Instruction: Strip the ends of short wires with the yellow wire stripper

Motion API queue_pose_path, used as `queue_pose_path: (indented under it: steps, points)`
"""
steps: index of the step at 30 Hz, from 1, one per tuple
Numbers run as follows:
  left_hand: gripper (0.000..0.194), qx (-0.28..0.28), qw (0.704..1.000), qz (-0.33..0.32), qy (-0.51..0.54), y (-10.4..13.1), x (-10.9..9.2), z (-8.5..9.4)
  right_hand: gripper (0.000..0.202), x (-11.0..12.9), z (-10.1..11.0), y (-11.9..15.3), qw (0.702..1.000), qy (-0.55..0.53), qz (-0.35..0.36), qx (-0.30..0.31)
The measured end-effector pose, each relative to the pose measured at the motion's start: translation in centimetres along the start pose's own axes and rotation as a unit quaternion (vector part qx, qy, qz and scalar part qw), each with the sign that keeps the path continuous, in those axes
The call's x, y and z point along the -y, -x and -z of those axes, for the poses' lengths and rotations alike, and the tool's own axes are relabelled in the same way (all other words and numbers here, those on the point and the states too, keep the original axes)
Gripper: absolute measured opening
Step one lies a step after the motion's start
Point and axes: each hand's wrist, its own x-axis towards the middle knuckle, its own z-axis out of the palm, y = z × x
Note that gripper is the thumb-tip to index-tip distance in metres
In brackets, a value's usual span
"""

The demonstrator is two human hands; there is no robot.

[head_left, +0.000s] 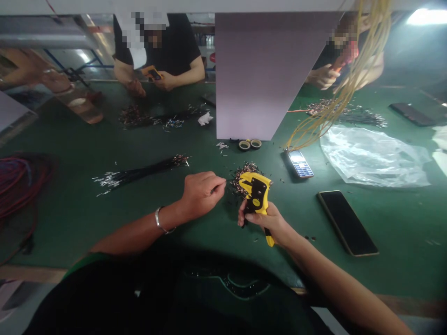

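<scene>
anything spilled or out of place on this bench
Mildly untidy, though I see no clear damage. Small scraps lie strewn around the yellow-and-black tool in the right hand, with strays toward the keypad phone. The clear plastic bag looks crumpled.

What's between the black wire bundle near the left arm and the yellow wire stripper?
In the head view: the left hand, pinching a dark wire, and some copper-coloured bits.
</scene>
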Motion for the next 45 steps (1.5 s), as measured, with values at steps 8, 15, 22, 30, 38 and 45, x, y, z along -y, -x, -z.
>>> queue_pose_path:
  steps: [8, 15, 22, 30, 38, 45]
  points:
    - [0.016, -0.002, 1.0, 0.023, 0.015, 0.0, -0.6, 0.0, 0.026, -0.1, 0.0, 0.0, 1.0, -0.011, -0.002, 0.001]
    - [0.016, 0.03, 0.997, 0.021, 0.069, 0.3, -1.7, -0.2, 0.023, 0.5, -0.2, 0.0, 1.0, -0.025, -0.006, 0.001]
    - [0.017, 0.04, 0.998, 0.006, 0.041, 1.1, -2.0, -1.3, 0.023, 0.4, -0.4, 0.0, 1.0, -0.021, 0.004, -0.006]
    - [0.022, 0.043, 0.998, 0.001, 0.041, 1.2, -2.9, -1.3, 0.024, 0.7, -1.0, 0.0, 1.0, 0.015, 0.003, -0.023]
    - [0.024, 0.053, 0.997, 0.007, 0.052, 1.3, -3.3, -1.4, 0.023, 0.4, -0.9, 0.1, 1.0, 0.004, 0.004, 0.008]
    - [0.022, 0.054, 0.997, -0.003, 0.052, 1.3, -3.6, -1.2, 0.02, 0.7, -1.3, -0.1, 0.997, 0.067, 0.026, -0.005]
